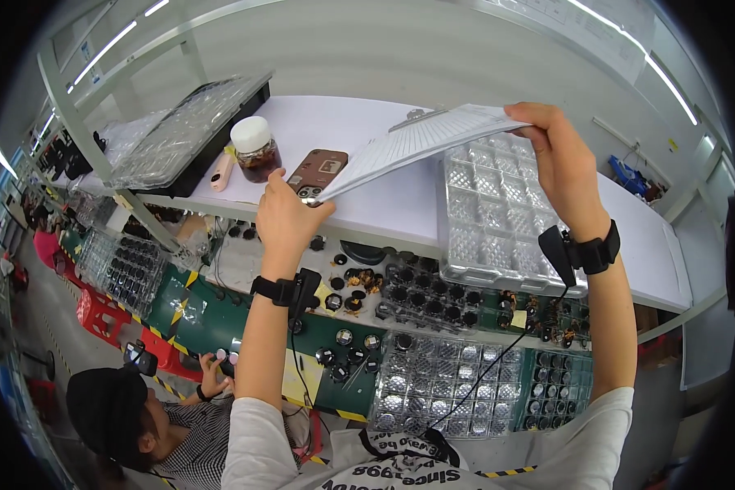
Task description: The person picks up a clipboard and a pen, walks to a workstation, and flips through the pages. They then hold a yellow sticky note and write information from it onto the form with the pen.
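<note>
A clipboard with a stack of white papers is held up at a tilt above the white shelf, its metal clip at the far edge. My right hand is closed on its right corner, fingers bent over the edge. My left hand is closed at its lower left corner, the thumb against the edge. Just beyond the left hand lies a brown phone, partly covered by the clipboard. A jar with a white lid and dark contents stands behind that hand. Beneath the right side of the clipboard is a clear compartment tray.
A black tray under clear plastic sheets and a pink device are at the shelf's left. Below, a green workbench carries trays of small black round parts. A co-worker in a black cap sits at lower left.
</note>
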Tool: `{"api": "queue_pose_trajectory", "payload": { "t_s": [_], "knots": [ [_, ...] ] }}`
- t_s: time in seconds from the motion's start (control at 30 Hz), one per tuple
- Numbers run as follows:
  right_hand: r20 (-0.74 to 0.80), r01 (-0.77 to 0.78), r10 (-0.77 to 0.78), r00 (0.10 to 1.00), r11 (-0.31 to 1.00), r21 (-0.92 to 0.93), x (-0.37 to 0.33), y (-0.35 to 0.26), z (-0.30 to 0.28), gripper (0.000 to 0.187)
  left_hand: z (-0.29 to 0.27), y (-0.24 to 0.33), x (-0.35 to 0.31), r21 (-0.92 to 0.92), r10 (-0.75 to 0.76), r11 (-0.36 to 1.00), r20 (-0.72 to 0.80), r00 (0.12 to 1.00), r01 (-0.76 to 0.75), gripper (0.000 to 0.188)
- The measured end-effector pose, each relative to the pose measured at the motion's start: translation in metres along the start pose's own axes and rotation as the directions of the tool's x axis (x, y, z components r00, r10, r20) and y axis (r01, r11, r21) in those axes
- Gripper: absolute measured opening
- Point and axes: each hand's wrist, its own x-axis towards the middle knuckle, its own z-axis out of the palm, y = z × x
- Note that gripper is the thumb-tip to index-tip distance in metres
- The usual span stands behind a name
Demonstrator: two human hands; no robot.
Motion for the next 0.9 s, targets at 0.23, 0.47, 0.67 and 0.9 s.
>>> {"api": "queue_pose_trajectory", "payload": {
  "t_s": [0.23,0.47,0.67,0.9],
  "knots": [
    [-0.152,-0.012,0.012,0.988,1.0,-0.003,-0.025,0.002,-0.057,0.017,0.015,0.005,-0.009,0.098,0.056,0.994,-0.066,0.996,-0.049,0.087],
    [-0.331,0.08,-0.086,0.94,0.996,-0.034,-0.054,-0.015,-0.139,0.014,-0.001,0.057,-0.057,-0.015,0.272,0.952,-0.421,0.865,-0.307,0.075],
    [-0.469,0.138,-0.094,0.878,0.988,0.061,-0.101,-0.039,-0.208,0.015,0.006,0.084,-0.15,-0.87,-0.036,0.429,0.253,0.967,0.244,0.06],
    [-0.421,0.243,-0.04,0.906,0.863,0.442,-0.192,-0.06,-0.244,0.028,-0.032,0.102,-0.293,-0.34,0.486,-0.607,0.556,0.675,0.718,0.062]
  ]
}}
